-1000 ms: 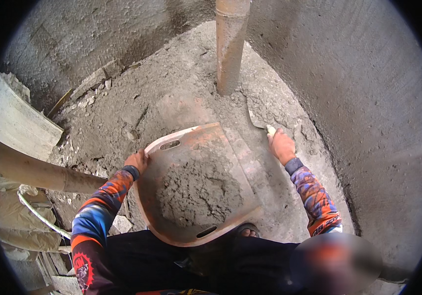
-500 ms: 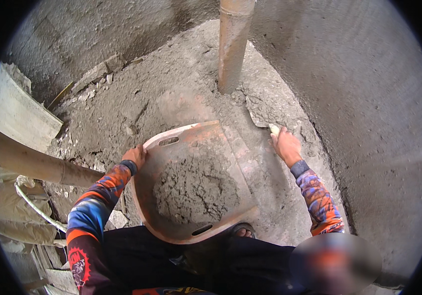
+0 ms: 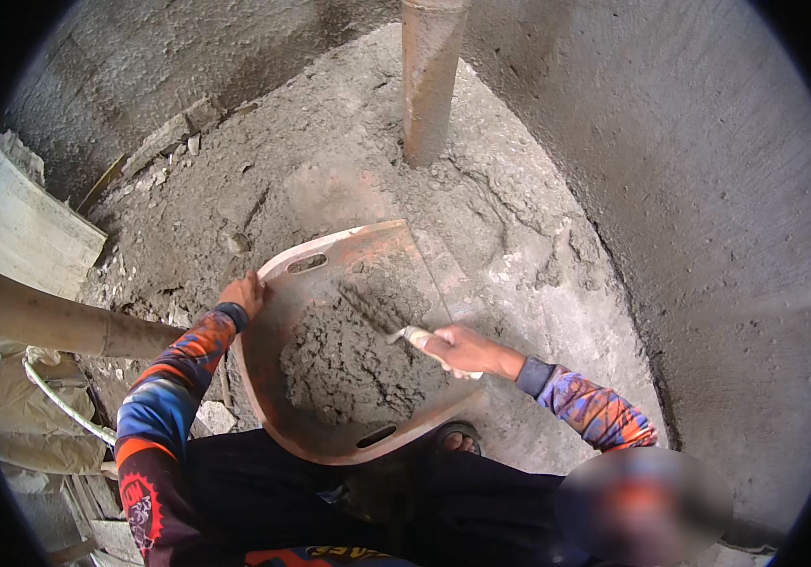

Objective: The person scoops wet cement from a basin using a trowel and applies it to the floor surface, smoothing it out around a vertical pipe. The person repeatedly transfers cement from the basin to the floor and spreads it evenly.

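A shallow scoop-shaped tray [image 3: 256,383], orange-brown and smeared with grey, rests in front of my legs. It has slot handles in its far and near rims and a pile of wet mortar [image 3: 344,364] inside. My left hand [image 3: 246,293] grips the tray's left rim, fingers curled over the edge. My right hand [image 3: 467,350] is closed round the pale handle of a trowel [image 3: 414,336]. The trowel's mortar-smeared blade slants over the mortar in the tray, its edge at or just above the pile; contact is hard to make out.
A round post [image 3: 430,90] stands beyond the tray on rough, mortar-strewn ground [image 3: 320,132]. Rough plastered walls [image 3: 698,217] close in on the right and behind. At left lie a pole [image 3: 56,302], a pale curved panel [image 3: 32,222] and sacks [image 3: 18,387]. My sandalled foot [image 3: 459,438] is beside the tray.
My right hand has brought the trowel left and nearer, from the ground beside the post to over the tray's mortar. My left hand keeps hold of the rim. The view has shifted slightly.
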Demonstrator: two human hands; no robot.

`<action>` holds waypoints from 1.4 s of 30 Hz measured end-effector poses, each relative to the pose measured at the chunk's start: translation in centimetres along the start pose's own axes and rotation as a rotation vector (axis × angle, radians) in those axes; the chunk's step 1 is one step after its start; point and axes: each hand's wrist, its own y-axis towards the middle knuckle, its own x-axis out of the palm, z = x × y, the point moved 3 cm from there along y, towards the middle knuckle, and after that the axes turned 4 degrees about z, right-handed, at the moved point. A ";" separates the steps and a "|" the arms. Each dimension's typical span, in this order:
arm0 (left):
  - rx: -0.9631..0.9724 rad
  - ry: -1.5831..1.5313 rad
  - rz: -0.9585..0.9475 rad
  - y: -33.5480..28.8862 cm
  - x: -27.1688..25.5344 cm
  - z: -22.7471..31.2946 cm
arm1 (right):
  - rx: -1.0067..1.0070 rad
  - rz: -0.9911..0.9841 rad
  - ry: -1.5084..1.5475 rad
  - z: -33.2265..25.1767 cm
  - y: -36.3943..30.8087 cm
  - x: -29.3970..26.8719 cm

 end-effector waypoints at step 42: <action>-0.010 -0.062 0.062 -0.5 0.1 -0.6 | -0.451 0.671 -0.307 -3.9 -4.3 -7.4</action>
